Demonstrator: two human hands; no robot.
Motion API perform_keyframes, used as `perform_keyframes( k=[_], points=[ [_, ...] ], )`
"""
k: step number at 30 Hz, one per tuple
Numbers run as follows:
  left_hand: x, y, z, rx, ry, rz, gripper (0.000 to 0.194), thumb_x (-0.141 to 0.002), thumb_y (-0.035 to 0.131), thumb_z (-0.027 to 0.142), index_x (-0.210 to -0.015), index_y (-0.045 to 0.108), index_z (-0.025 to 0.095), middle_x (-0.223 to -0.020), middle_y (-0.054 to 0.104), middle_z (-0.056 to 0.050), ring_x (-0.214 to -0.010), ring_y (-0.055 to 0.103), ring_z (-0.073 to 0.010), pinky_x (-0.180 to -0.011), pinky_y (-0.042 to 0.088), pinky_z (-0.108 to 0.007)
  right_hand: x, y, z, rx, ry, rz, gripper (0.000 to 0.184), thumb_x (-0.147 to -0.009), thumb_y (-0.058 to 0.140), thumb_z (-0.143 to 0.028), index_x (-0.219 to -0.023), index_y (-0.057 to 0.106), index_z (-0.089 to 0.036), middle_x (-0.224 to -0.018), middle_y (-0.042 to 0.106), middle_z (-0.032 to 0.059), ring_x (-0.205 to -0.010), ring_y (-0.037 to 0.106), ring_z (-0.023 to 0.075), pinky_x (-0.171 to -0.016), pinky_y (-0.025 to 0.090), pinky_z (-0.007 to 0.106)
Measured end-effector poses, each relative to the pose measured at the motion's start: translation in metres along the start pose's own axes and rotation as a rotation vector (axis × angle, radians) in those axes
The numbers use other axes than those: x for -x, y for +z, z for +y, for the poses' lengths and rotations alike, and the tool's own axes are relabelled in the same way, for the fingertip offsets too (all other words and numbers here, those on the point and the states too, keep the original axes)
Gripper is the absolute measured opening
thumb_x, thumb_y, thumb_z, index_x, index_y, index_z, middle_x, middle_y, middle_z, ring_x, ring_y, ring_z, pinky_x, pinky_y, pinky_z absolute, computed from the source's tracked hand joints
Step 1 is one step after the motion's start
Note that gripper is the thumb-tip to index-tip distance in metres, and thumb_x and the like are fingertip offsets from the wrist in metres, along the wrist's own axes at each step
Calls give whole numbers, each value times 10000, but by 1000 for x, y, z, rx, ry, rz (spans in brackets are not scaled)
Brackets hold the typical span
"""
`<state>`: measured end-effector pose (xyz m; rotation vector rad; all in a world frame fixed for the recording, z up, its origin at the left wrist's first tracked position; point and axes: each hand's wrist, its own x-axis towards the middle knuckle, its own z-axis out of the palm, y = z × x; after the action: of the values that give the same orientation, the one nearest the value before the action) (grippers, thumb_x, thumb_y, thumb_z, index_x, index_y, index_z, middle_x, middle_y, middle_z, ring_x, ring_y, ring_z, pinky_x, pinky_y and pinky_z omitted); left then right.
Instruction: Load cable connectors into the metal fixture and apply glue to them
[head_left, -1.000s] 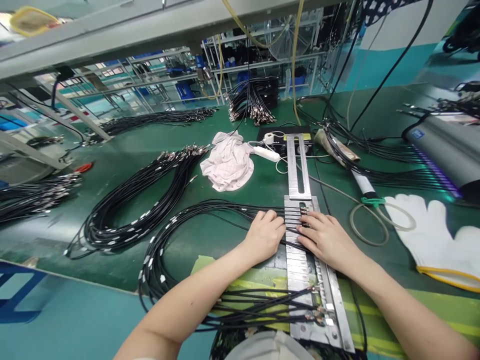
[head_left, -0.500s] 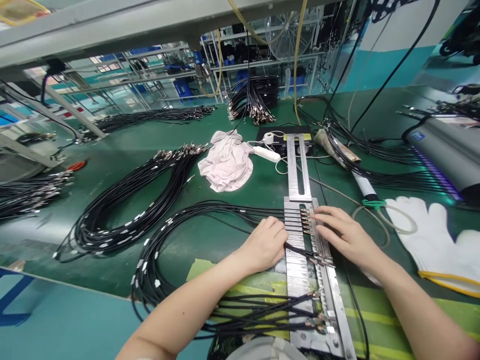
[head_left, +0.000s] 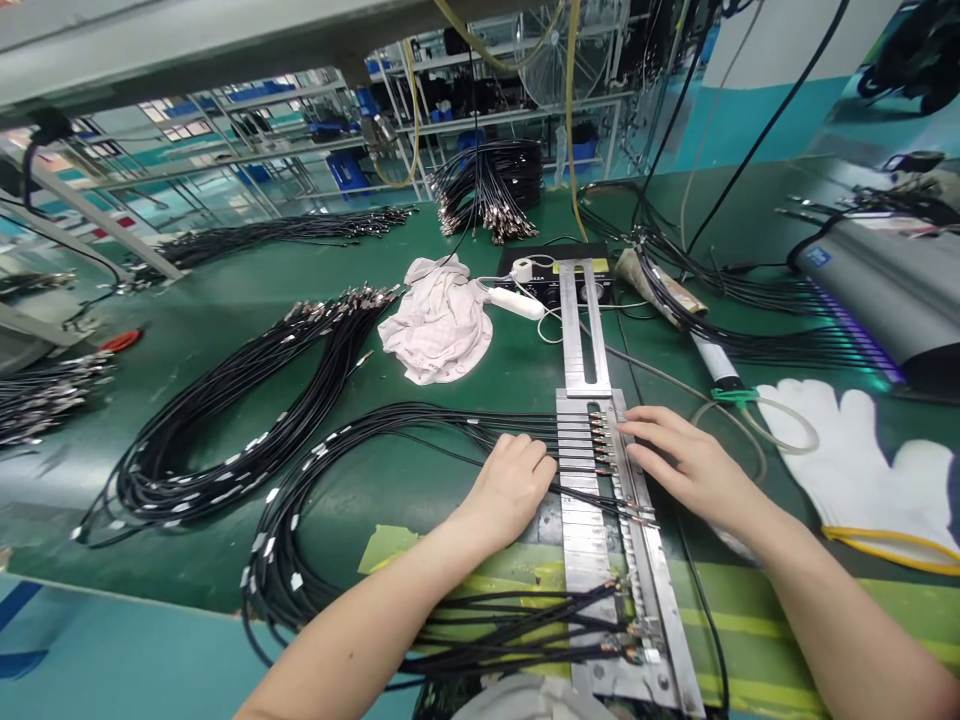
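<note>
A metal slotted fixture (head_left: 583, 560) lies lengthwise in front of me, with black cables (head_left: 420, 412) laid across its upper slots and their metal connectors (head_left: 601, 440) lined up along the channel. At the fixture's left edge, my left hand (head_left: 514, 490) is closed with curled fingers around black cables; a small group (head_left: 592, 494) runs out from under it across the fixture. My right hand (head_left: 694, 470) is open on the other side, fingers stretched toward the connectors, fingertips at the right rail. More cables (head_left: 525, 625) cross the fixture's near end.
Looped cable bundles (head_left: 187, 440) lie to the left, beside a crumpled pale cloth (head_left: 439, 330). A black control box (head_left: 544, 275) sits behind the fixture. On the right are a white glove (head_left: 847, 460) and a grey machine with purple light (head_left: 885, 290). A metal beam (head_left: 225, 70) crosses overhead.
The view has shifted slightly, moving the scene leftward. My left hand has drawn back a little from the fixture, and my right fingertips sit slightly farther right of the connectors.
</note>
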<state>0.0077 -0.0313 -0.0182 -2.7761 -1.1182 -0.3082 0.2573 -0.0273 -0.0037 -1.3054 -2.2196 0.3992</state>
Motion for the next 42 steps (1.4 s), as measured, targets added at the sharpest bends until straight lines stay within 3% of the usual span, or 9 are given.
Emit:
perform_keyframes(
  k=[7,23,27,31,36,42],
  points=[
    [-3,4,0,8,7,71,238,-864,396,30,-691,502,153,-720,482,-44,-709,394,-187,-632,291,-321,1,0,-1,14,-6,-16,293,-914,418,-341,-1091,612,-212,-1174,570,87,-1044,583,204,-916,493,355],
    [-9,4,2,5,38,34,223,-856,407,31,-699,506,154,-723,468,-50,-717,386,-196,-621,286,-331,2,0,-5,49,-28,-49,290,-917,416,-326,-1101,610,-214,-1189,569,87,-1055,577,204,-920,487,368],
    [-7,10,1,49,38,47,228,-853,407,29,-688,513,145,-727,475,-47,-718,381,-190,-626,289,-331,1,10,-8,101,-113,-72,280,-922,411,-283,-1093,621,-212,-1178,571,94,-1104,532,218,-935,457,396],
    [-4,14,-1,96,29,37,217,-879,395,57,-808,579,150,-760,499,-43,-740,394,-185,-637,295,-329,1,21,-17,214,-197,-111,261,-921,426,-288,-1053,647,-246,-1178,580,82,-1176,448,280,-938,400,482],
    [-1,10,-4,85,59,11,231,-916,388,128,-983,599,192,-794,527,-36,-764,412,-181,-644,288,-334,2,26,-26,313,-224,-137,236,-911,454,-302,-996,667,-243,-1162,601,70,-1154,459,292,-912,387,475],
    [5,0,-4,55,31,-39,251,-917,406,176,-1121,551,201,-1048,576,-56,-923,431,-214,-733,317,-370,0,31,-35,420,-219,-145,207,-888,500,-290,-945,669,-184,-1070,644,69,-1129,475,293,-919,367,464]
  ],
)
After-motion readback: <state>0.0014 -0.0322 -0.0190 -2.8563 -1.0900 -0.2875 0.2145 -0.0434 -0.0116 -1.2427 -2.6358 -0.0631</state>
